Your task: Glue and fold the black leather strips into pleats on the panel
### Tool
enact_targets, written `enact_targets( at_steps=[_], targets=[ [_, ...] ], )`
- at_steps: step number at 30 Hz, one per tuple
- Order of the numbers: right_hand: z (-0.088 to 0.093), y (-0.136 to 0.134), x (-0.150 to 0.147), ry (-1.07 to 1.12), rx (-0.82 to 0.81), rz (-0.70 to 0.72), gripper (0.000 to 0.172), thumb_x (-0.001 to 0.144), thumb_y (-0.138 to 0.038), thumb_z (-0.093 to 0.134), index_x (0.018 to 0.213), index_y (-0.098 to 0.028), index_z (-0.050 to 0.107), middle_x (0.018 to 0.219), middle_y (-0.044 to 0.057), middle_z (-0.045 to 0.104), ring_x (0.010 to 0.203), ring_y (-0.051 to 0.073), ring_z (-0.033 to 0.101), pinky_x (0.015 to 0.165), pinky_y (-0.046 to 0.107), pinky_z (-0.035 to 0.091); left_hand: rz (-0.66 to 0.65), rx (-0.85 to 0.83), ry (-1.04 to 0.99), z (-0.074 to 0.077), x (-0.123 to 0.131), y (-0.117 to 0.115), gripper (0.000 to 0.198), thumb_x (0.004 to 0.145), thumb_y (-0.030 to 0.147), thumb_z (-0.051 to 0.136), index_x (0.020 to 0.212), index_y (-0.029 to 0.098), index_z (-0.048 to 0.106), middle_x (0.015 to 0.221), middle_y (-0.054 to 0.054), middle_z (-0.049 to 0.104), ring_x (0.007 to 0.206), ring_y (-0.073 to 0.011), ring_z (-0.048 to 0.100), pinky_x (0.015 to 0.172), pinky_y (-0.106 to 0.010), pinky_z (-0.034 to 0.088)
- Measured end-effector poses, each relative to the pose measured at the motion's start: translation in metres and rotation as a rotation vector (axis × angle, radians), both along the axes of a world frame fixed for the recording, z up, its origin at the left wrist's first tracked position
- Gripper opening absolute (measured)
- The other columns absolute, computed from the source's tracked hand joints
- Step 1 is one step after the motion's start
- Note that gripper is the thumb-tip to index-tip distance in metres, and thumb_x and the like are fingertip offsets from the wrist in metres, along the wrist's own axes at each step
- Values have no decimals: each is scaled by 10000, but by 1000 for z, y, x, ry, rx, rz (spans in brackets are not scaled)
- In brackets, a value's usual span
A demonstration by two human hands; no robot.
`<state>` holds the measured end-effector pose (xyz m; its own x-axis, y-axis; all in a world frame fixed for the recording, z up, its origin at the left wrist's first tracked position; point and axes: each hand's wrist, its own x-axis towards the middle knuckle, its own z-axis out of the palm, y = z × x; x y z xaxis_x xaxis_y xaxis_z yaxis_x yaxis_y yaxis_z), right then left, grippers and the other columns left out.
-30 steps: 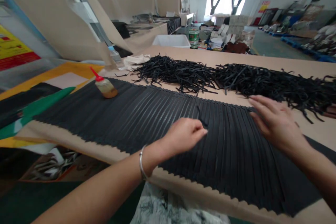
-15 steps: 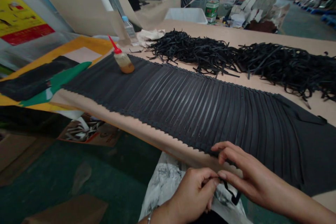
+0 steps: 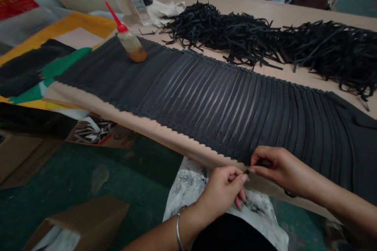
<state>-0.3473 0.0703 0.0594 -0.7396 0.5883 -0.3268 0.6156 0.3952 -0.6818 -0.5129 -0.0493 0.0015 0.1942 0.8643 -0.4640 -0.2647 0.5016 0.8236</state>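
Observation:
Close to the table's front edge, my left hand (image 3: 225, 188) pinches one end of a thin black strip (image 3: 246, 171). Thumb and fingers of my right hand (image 3: 275, 166) are closed on the same strip, just beside the left fingertips; most of the strip is hidden. Behind the hands lies a row of overlapping black strips (image 3: 273, 113), with zigzag ends along both long sides. Shiny wet-looking lines run across its middle. On its left part stands a tilted squeeze bottle (image 3: 132, 45) with a red nozzle and amber liquid.
Two heaps of loose black strips (image 3: 241, 35) lie along the far side of the table (image 3: 288, 10). A clear bottle (image 3: 137, 0) and a white cloth (image 3: 165, 10) are at the back left. Below, cardboard boxes (image 3: 85, 219) stand on the green floor.
My right hand has closed from spread fingers to a pinch on the strip, near my left hand. The view has tilted down, so the table things appear higher.

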Motion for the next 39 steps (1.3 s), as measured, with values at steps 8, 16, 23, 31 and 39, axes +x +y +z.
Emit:
enact_targets(
  at_steps=[8,16,23,31,39],
  targets=[
    [-3,42,-17,-71,350,109,137,917,-319,602,864,-221,683,868,36,673,758,166,633,678,281,440,67,-30,28,-10,-8,2,329,919,461,549,921,135,594,552,22,586,368,-83,491,384,-171,349],
    [2,61,-32,-118,485,170,119,915,-291,598,853,-225,675,866,26,670,758,170,640,667,291,421,-16,212,513,7,-26,-13,223,996,297,493,952,176,676,691,-4,635,602,-127,596,551,-231,424],
    [4,67,-36,-155,536,197,72,882,-249,637,835,-221,684,847,17,673,737,159,636,635,289,410,-154,619,986,17,-38,5,298,1012,181,423,1216,151,637,999,-98,744,887,-236,719,788,-366,548],
    [6,69,-39,-198,507,211,97,896,-253,599,848,-209,670,889,34,685,764,176,659,652,293,427,-359,739,1524,18,-29,23,567,878,133,609,1431,172,493,749,5,660,570,-231,650,460,-362,510],
    [18,126,-23,-187,407,151,136,884,-344,619,855,-238,700,801,1,715,711,167,655,648,278,438,-372,809,1590,20,-29,28,576,802,114,665,1365,138,546,697,10,629,525,-218,621,432,-352,500]
  ],
)
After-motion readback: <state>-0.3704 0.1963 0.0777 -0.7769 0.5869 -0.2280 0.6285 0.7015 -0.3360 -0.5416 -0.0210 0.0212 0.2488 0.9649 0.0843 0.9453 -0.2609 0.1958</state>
